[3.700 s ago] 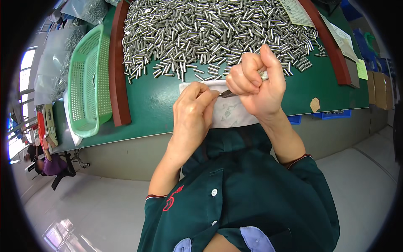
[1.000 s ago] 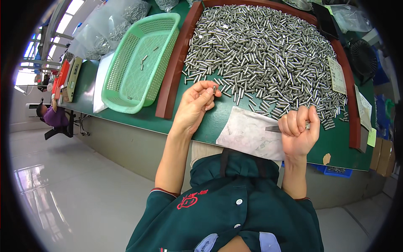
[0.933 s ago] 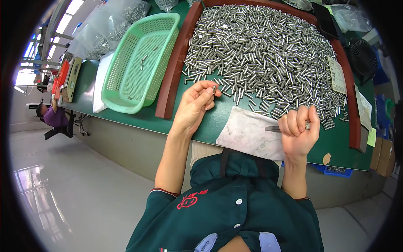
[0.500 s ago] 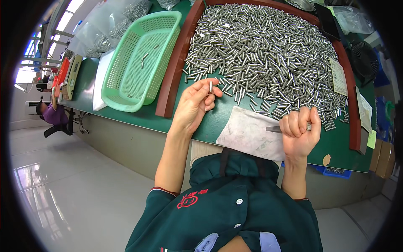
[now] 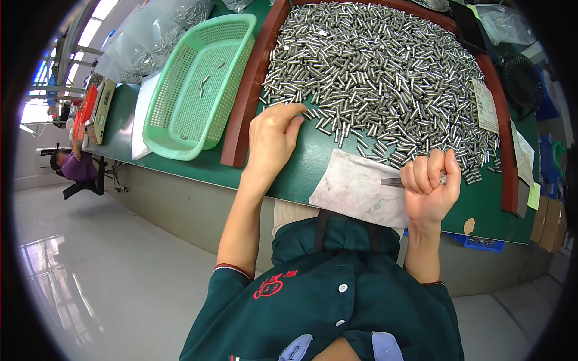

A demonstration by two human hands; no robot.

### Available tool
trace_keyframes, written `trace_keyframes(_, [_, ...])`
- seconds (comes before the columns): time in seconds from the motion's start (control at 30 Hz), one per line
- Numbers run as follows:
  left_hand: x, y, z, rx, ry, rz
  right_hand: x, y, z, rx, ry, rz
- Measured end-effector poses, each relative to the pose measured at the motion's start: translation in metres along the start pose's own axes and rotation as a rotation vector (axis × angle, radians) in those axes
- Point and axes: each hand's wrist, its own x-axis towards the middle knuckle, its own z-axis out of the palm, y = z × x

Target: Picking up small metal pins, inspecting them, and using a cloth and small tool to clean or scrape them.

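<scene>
Left hand (image 5: 272,137) is resting on the green counter (image 5: 301,171), fingers (image 5: 293,109) pressed together, touching the heap of small silver metal cylinders (image 5: 385,72). Right hand (image 5: 428,189), beside heap's near edge, is fisting a thin metal tool (image 5: 392,181).

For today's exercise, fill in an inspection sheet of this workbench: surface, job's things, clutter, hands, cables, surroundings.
Surface: green bench top, brown raised border.
Job's things: heap of small metal pins; white cloth; green mesh basket holding a few pins.
Clutter: paper slips, clear bags at far left.
Hands: left hand fingertips at the heap's edge; right hand fisted around a thin metal tool.
Cables: nothing seen.
Surroundings: glossy floor; seated person far left.
</scene>
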Motion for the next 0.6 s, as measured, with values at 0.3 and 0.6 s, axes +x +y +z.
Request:
trace_keyframes(0.3, [0.004, 0.007, -0.005, -0.218, -0.218, -0.288, 0.001, 0.0, -0.002, -0.006, 0.001, -0.007])
trace_keyframes(0.6, [-0.007, -0.002, -0.001, -1.376, -0.269, -0.65, 0.0, 0.0, -0.001, 0.01, -0.001, 0.0])
